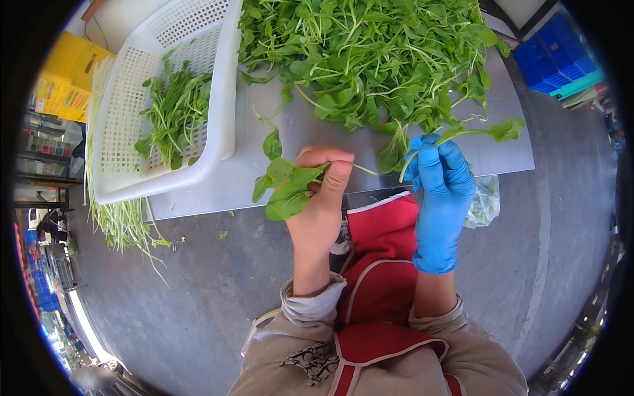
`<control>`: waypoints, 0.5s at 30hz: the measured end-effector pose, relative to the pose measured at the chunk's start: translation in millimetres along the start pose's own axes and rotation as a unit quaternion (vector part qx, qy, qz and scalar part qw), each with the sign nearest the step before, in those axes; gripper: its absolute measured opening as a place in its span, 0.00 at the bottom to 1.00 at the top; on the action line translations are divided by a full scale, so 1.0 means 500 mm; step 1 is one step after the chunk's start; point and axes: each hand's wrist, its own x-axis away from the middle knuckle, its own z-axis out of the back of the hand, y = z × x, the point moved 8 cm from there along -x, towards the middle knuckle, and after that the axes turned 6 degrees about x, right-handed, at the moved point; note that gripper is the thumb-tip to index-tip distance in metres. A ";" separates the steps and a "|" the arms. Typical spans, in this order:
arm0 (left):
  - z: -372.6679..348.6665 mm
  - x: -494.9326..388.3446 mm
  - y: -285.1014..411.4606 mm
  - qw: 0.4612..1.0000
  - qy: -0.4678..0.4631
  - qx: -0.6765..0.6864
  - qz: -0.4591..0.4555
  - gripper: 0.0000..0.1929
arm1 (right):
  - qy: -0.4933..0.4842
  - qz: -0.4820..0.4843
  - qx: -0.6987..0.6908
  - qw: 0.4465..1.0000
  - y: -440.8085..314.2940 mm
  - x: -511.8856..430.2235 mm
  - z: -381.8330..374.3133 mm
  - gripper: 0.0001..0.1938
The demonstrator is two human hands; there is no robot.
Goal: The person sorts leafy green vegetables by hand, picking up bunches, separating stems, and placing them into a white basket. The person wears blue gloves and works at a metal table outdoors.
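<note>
Bare of any glove, my left hand (319,198) pinches a small bunch of leafy green stems (290,195), leaves out to the left and a thin stalk out to the right. My right hand (441,198), in a blue disposable glove, grips a single leafy green sprig (465,132) between thumb and fingers; its leaf points right and its cut stalk hangs down. Both hands are over the near edge of a metal table (267,109). A large heap of leafy greens (376,59) lies just beyond them. Some picked greens (176,114) sit in a white perforated plastic basket (225,99) at the left.
Long pale stems (124,227) hang off the table's left end beneath the basket. A yellow box (69,74) stands behind it. Blue plastic crates (554,54) are stacked at the right. A clear plastic bag (484,203) is below the table edge. Leaf scraps (223,234) dot the floor.
</note>
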 end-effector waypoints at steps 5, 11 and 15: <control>0.045 -0.009 -0.009 0.988 0.095 -0.107 0.056 0.17 | -0.047 -0.036 0.036 0.998 0.002 -0.006 -0.001 0.08; 0.058 -0.001 -0.026 0.978 0.115 -0.131 0.115 0.24 | -0.130 -0.058 0.123 0.982 0.025 0.015 -0.044 0.07; 0.003 0.000 0.008 0.993 -0.039 -0.053 0.101 0.23 | -0.202 0.072 0.249 0.945 -0.009 0.030 -0.084 0.05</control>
